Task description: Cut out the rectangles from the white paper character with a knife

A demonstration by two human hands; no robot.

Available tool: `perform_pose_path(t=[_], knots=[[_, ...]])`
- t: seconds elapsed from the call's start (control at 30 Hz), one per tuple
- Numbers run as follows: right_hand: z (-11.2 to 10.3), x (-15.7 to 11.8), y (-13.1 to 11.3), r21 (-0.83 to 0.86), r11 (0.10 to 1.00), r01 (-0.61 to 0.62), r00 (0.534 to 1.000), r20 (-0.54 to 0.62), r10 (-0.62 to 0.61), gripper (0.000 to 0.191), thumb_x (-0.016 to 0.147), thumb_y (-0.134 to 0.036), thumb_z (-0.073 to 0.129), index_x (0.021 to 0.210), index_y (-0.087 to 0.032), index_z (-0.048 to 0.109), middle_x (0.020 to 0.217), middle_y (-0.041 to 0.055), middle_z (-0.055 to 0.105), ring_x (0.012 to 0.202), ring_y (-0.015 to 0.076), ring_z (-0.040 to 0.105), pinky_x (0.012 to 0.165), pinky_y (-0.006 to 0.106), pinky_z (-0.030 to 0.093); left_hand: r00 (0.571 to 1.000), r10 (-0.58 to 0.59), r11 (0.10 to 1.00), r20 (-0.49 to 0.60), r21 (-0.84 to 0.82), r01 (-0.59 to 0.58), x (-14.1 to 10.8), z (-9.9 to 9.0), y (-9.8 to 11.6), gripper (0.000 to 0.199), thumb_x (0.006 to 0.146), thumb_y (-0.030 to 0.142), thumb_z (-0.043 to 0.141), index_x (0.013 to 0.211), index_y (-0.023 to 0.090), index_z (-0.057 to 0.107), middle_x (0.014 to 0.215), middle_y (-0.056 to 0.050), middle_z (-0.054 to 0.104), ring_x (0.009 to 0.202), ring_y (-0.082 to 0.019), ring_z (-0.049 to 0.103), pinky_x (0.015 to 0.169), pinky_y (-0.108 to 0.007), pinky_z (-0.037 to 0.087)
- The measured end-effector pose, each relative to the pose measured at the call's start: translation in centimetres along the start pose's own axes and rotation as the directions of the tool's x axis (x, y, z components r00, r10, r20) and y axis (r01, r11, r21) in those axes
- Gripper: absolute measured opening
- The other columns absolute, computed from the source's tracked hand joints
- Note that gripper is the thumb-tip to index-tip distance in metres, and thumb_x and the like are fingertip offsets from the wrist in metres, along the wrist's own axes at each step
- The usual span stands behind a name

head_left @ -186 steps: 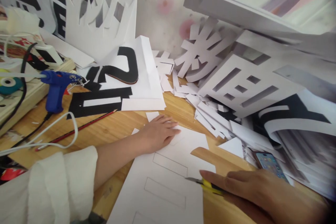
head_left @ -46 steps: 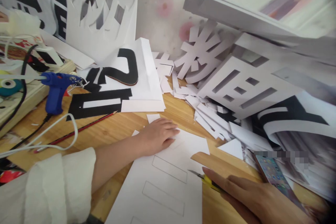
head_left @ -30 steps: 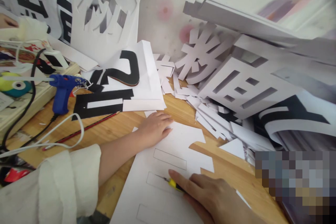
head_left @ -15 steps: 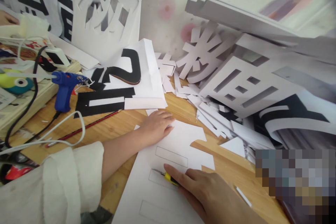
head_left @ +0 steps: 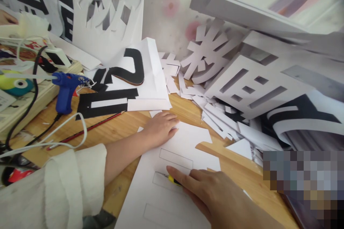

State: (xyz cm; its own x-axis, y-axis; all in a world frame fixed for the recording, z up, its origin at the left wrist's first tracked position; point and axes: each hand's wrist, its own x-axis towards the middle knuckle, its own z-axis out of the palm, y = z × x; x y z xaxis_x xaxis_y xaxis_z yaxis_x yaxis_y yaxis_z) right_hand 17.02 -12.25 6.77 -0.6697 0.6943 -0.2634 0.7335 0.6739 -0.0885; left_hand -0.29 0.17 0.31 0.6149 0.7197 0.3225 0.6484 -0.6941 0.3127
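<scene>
A white foam or card sheet (head_left: 145, 182) with several drawn rectangles lies on the wooden table. My left hand (head_left: 161, 128) rests flat on its far end, fingers stretched out. My right hand (head_left: 206, 189) is closed around a yellow utility knife (head_left: 174, 180), index finger pressed along its top. The blade tip sits at the upper left corner of the middle rectangle. Most of the knife's handle is hidden beneath my fingers. Beyond my left hand lie black cut-out pieces (head_left: 110, 98) on white paper.
A blue glue gun (head_left: 66, 89) with a cord and a red pencil (head_left: 88, 130) are on the left. White offcuts (head_left: 220, 121) lie right of the sheet. Large cut-out characters (head_left: 249, 82) lean against the wall. Another person's hand (head_left: 8, 18) shows at the far left.
My right hand and the knife have shifted only slightly, with the blade lying a bit flatter near the rectangle's upper line. My left hand stays in place on the sheet.
</scene>
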Motion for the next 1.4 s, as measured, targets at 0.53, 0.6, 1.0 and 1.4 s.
perform_pose_path(t=[0.53,0.6,1.0,1.4], knots=[[0.1,0.6,0.7,-0.17,0.979,0.108,0.991,0.102,-0.092,0.098,0.057,0.0,0.048,0.143,-0.026,0.008,0.067,-0.0038,0.057,0.049,0.0141,0.052,0.041,0.031,0.013,0.998,0.044,0.999,-0.04,-0.02,-0.045,0.0,0.5,-0.4,0.026,0.086,0.021,0.052,0.108,0.014,0.063,0.116,-0.004,0.064,0.109,-0.024,0.053,0.096,-0.038,0.039],[0.1,0.6,0.8,-0.158,0.981,0.111,0.989,0.117,-0.093,0.099,0.057,0.001,0.048,0.143,-0.026,0.007,0.068,-0.0042,0.057,0.049,0.0137,0.052,0.041,0.031,0.014,0.998,0.051,0.998,-0.04,-0.018,-0.052,0.0,0.5,-0.5,0.026,0.086,0.021,0.052,0.108,0.014,0.063,0.117,-0.004,0.064,0.109,-0.023,0.053,0.096,-0.039,0.04],[1.4,-0.1,1.6,-0.137,0.984,0.117,0.992,0.065,-0.109,0.1,0.059,0.003,0.047,0.143,-0.026,0.003,0.069,-0.0054,0.056,0.049,0.0131,0.052,0.043,0.03,0.02,0.993,0.102,0.995,-0.054,-0.007,-0.102,0.1,0.4,-0.2,0.027,0.085,0.019,0.053,0.108,0.009,0.063,0.112,-0.008,0.067,0.104,-0.024,0.057,0.091,-0.039,0.044],[1.6,-0.6,1.9,-0.136,0.985,0.108,0.991,0.097,-0.095,0.102,0.057,0.0,0.049,0.142,-0.026,0.001,0.07,-0.0055,0.058,0.052,0.0162,0.056,0.042,0.03,0.019,0.99,0.115,0.993,-0.078,-0.001,-0.115,0.1,0.1,0.0,0.029,0.083,0.014,0.052,0.109,0.011,0.063,0.11,-0.007,0.067,0.102,-0.023,0.058,0.091,-0.037,0.046]])
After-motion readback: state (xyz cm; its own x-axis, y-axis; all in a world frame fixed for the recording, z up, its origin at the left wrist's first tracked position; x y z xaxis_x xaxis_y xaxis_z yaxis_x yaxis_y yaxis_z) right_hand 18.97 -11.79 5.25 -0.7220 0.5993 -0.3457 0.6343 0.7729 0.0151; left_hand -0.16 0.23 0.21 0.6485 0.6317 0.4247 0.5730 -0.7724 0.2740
